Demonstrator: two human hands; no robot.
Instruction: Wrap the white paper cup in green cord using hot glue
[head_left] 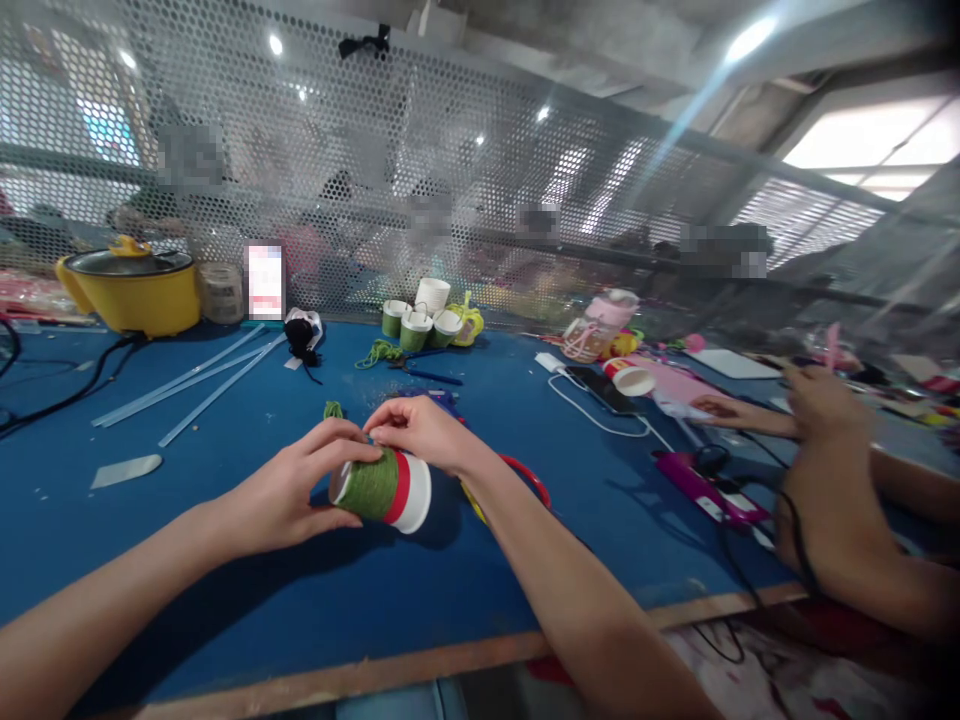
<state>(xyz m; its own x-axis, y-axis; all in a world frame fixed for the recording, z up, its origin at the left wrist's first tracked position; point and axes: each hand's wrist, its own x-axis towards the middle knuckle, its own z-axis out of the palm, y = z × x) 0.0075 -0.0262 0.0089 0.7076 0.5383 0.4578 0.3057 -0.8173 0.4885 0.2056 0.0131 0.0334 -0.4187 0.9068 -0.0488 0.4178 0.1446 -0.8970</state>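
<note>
The cup (415,500) is on its side in front of the person, low over the near part of the blue desk (360,615). I can't tell if it touches the desk. Its wide white end points right and its small end points left. Green yarn (373,485) goes round and round the small part, and next to it is a red band (400,488).

The left hand (285,495) is clamped on the small end, with fingers on top and the thumb under. The right hand (420,425) is at the top of the cup, with its finger and thumb tips close to each other by the yarn. I can't tell if they pinch a bit of yarn. A small green bunch (334,410) lies just behind the hands.

The cup looks like paper, so I think it is very light. Its side is thin and may bend or dent if a hand squeezes hard. The yarn looks soft and a bit fuzzy, so it should not be slippery, but the loops could slide if rubbed sideways. The bare white part may be smoother. A good place to hold is the small end, softly, with the thumb across from the fingers. The rolled rim (429,495) looks a bit stiffer, so it could be a good spot too.
</note>
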